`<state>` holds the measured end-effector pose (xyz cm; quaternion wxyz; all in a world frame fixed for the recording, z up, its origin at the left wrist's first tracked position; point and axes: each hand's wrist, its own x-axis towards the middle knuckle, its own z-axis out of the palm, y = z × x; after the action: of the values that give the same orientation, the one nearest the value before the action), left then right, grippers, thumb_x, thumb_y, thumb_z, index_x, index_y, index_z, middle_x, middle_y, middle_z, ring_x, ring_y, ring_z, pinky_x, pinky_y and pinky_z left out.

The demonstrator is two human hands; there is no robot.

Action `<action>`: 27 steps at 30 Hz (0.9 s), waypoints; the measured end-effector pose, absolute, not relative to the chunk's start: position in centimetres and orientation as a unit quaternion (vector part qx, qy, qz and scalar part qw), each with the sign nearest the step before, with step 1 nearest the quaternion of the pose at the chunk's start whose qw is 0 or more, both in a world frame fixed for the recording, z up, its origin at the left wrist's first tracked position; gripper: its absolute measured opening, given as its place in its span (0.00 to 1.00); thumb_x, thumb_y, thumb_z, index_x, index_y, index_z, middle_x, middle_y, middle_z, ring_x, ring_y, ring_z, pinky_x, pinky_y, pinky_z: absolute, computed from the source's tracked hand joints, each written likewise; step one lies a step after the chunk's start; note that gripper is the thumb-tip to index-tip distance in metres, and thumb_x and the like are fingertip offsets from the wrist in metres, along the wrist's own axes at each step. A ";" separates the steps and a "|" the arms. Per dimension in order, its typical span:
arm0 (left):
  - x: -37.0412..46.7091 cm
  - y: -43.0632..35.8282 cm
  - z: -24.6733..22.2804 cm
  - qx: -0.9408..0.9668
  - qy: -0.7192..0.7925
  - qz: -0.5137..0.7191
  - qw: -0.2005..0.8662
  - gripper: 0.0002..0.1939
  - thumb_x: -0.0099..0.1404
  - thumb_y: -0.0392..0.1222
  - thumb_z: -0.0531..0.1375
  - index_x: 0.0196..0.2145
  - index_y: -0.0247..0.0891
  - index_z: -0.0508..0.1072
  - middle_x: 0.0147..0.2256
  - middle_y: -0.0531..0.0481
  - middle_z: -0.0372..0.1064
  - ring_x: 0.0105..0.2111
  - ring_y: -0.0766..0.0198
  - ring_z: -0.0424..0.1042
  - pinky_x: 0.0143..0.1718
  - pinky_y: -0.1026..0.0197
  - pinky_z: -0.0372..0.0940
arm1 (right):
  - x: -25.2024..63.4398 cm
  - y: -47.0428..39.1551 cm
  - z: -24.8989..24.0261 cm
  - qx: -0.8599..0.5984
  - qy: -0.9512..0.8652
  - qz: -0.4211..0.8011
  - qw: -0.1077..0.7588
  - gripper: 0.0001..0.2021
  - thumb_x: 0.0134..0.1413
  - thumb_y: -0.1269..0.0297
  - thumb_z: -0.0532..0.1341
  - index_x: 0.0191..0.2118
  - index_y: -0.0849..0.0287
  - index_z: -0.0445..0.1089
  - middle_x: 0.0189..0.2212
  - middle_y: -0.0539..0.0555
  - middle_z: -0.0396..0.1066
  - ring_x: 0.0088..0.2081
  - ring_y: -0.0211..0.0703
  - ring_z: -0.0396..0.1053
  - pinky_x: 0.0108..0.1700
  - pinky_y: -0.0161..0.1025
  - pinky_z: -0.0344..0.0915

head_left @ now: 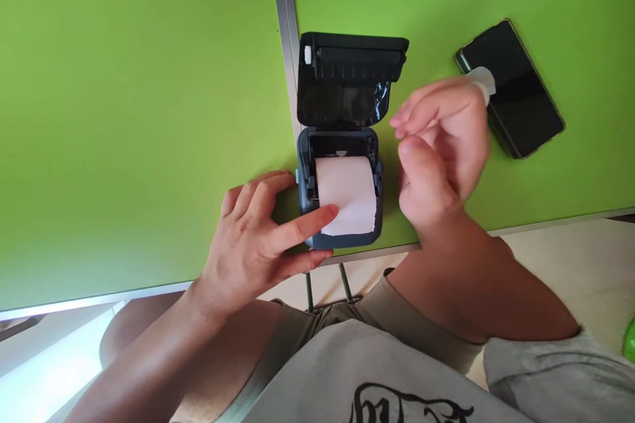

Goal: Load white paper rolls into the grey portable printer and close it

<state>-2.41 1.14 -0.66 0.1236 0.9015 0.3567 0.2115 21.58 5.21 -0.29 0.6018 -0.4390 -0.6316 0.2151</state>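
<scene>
Wore a grey top [317, 380] with black lettering and olive shorts [397, 310], nearest of all, below both hands. Held a small dark blue printer [352, 242] with the left hand [243, 231]: thumb along its near edge, index fingertip down on the white paper roll [347, 178], other fingers loosely bent against the casing. Had that printer between the two hands, at the near edge of the green table [149, 112], with paper draped toward its front rim. Raised the right hand [441, 152] just beside the printer, apart from it, with fingers curled and thumb almost meeting the fingertips; could not tell of anything thin pinched there. Had a whitish sliver [482, 81] at the outer side of the right hand. Had the printer's black lid [342, 106] standing open past both hands, tipped back. Had a black phone [526, 92] lying aslant beyond the right hand. Saw a grey metal strip [285, 13] running away beyond the left hand.
</scene>
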 end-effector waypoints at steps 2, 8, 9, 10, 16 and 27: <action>-2.4 1.1 -0.7 0.902 0.354 0.214 0.120 0.26 0.75 0.63 0.55 0.65 0.55 0.64 0.54 0.38 0.64 0.52 0.45 0.70 0.45 0.49 0.62 | 21.6 5.1 -0.5 -0.484 -0.619 0.236 0.572 0.12 0.60 0.50 0.61 0.44 0.49 0.64 0.48 0.54 0.66 0.49 0.47 0.69 0.50 0.48 0.69; -2.5 1.2 -0.7 0.904 0.354 0.210 0.114 0.25 0.75 0.63 0.54 0.64 0.55 0.64 0.55 0.38 0.63 0.52 0.45 0.69 0.45 0.48 0.63 | 21.6 5.6 -1.3 -0.407 -0.591 0.337 0.610 0.23 0.54 0.46 0.61 0.52 0.47 0.56 0.60 0.52 0.69 0.62 0.50 0.68 0.57 0.52 0.65; -2.5 1.2 -0.7 0.905 0.352 0.211 0.114 0.25 0.75 0.63 0.54 0.64 0.56 0.64 0.55 0.38 0.63 0.52 0.45 0.69 0.45 0.48 0.63 | 21.7 5.7 -1.3 -0.397 -0.573 0.343 0.630 0.21 0.55 0.48 0.60 0.51 0.47 0.57 0.54 0.51 0.73 0.59 0.49 0.70 0.56 0.51 0.65; -2.5 1.2 -0.7 0.905 0.352 0.211 0.114 0.25 0.75 0.63 0.54 0.64 0.56 0.63 0.55 0.38 0.63 0.51 0.45 0.69 0.44 0.48 0.63 | 21.7 5.8 -1.3 -0.396 -0.557 0.348 0.642 0.18 0.57 0.49 0.59 0.50 0.47 0.58 0.49 0.51 0.74 0.55 0.48 0.72 0.55 0.51 0.65; -2.5 1.1 -0.7 0.905 0.352 0.211 0.115 0.28 0.75 0.62 0.55 0.68 0.58 0.57 0.56 0.36 0.64 0.52 0.43 0.70 0.45 0.46 0.64 | 21.6 5.1 -0.7 -0.446 -0.585 0.378 0.562 0.13 0.62 0.51 0.60 0.48 0.48 0.62 0.48 0.53 0.71 0.55 0.47 0.72 0.58 0.52 0.69; -2.2 1.1 -0.5 0.900 0.371 0.204 0.106 0.43 0.76 0.61 0.55 0.78 0.50 0.39 0.54 0.34 0.67 0.51 0.43 0.71 0.44 0.48 0.62 | 22.3 5.1 1.2 -0.417 -0.672 0.442 0.422 0.12 0.63 0.58 0.65 0.49 0.55 0.67 0.52 0.52 0.75 0.59 0.40 0.72 0.63 0.44 0.72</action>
<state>-2.24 1.06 -0.51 0.1064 0.8998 0.3709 0.2038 22.31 5.06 1.24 0.4224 -0.4172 -0.6723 0.4422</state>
